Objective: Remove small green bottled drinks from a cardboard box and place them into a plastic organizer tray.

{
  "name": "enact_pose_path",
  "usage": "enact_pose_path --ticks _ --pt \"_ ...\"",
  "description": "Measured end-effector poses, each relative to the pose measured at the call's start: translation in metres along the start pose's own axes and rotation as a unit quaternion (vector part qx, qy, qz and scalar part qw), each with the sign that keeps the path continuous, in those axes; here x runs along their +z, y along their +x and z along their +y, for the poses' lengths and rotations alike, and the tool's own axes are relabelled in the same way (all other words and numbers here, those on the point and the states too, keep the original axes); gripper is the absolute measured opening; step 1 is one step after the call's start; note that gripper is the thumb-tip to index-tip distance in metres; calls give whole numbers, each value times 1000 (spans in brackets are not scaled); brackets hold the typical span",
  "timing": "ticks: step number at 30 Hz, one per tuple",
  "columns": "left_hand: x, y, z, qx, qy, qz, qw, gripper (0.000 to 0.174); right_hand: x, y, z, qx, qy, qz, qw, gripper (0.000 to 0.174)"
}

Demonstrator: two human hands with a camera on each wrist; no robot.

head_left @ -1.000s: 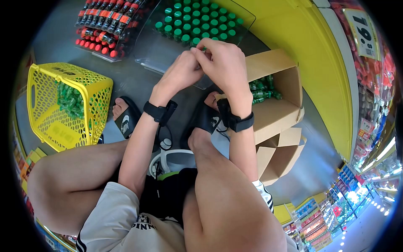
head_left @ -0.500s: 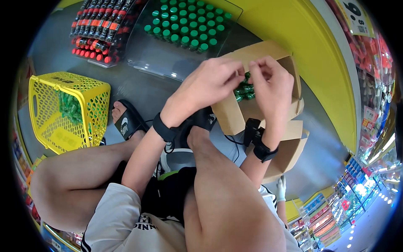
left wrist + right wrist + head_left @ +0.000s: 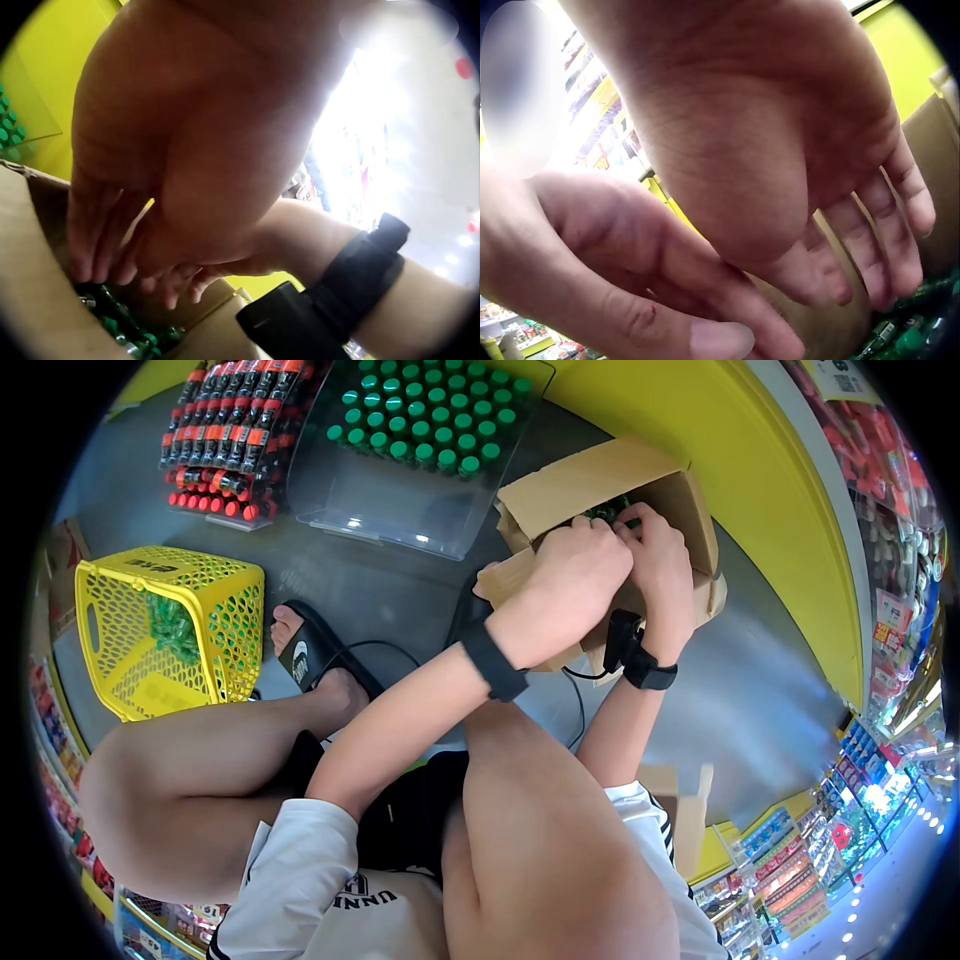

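Both hands reach into the cardboard box (image 3: 585,478), over small green-capped bottles (image 3: 911,339) lying loose inside. My left hand (image 3: 572,585) comes across the box's near side; in the left wrist view its fingertips (image 3: 99,271) point down, right at the bottles. Beside it, my right hand (image 3: 662,565) reaches in with fingers slightly bent and slightly spread. In the right wrist view its fingertips (image 3: 889,289) hang just over the bottles, with nothing seen between fingers and thumb. The hands partly cover the bottles in the head view.
A clear tray (image 3: 440,535) holds upright green-capped bottles in rows at the back. Dark red-capped bottles (image 3: 225,445) stand stacked left of it. A yellow basket (image 3: 235,575) containing green bottles lies on its side at left. Another cardboard box (image 3: 688,820) is at the lower right.
Both hands have moved right, from over the clear tray's front edge to inside the cardboard box. The box sits slightly higher and further left in view.
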State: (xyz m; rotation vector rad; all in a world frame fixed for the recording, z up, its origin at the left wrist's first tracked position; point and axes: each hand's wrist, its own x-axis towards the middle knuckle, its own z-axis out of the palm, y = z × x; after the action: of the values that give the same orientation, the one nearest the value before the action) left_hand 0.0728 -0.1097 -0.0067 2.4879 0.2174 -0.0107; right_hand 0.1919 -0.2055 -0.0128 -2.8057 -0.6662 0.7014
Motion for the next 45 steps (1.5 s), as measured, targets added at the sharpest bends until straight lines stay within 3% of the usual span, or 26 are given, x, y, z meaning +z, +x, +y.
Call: enact_pose_path --ticks 2,4,5,7,11,12,13,16,19,22,24,25,27,31,34,37,40,42,45 --pt "7 15 14 -44 53 -49 996 19 6 10 11 4 -7 -46 999 31" --pt "9 31 22 -132 69 -164 975 30 12 20 26 -4 -7 -63 998 32" --pt "11 40 21 -132 69 -164 975 30 17 26 34 -13 -9 -82 997 34" --pt "19 59 20 -200 22 -250 947 35 22 39 47 -19 -25 -95 995 34" --pt "48 76 5 -169 43 -250 952 34 31 63 57 -13 -62 -167 984 40" --pt "68 77 -5 -125 83 -202 968 31 33 70 57 -7 -63 -191 980 42" --pt "58 77 -13 -70 20 -202 977 28 32 75 59 0 -68 -217 974 44" --pt "64 81 -19 -44 39 -192 980 26 36 88 61 11 -59 -285 957 51" --pt "80 75 -28 -10 83 -149 985 23 41 77 52 45 -35 -229 972 49" --pt "88 77 -31 6 87 -146 985 21 59 96 70 38 -53 -237 969 52" --pt "87 75 -34 8 88 -154 984 20 73 112 78 222 133 -229 938 63" --pt "88 74 -33 9 88 -154 984 20 71 106 75 223 134 -228 938 63" --pt "91 69 -32 32 143 -80 986 19 63 89 62 78 -2 -190 979 36" --pt "89 71 -34 58 177 -79 979 19 49 80 44 74 -25 -177 981 32" --pt "83 73 -32 33 155 -128 979 23 27 64 28 28 -154 -195 968 33" --pt "66 73 -28 31 111 -186 976 26 5 57 16 70 -126 -239 960 37" --pt "66 70 -27 18 122 -154 980 30 5 56 29 102 -97 -231 963 24" --pt "70 65 -30 53 76 -46 995 25 4 53 39 103 -77 -226 966 23" --pt "72 73 -24 9 72 -81 994 26 -1 48 46 104 -52 -218 969 22"
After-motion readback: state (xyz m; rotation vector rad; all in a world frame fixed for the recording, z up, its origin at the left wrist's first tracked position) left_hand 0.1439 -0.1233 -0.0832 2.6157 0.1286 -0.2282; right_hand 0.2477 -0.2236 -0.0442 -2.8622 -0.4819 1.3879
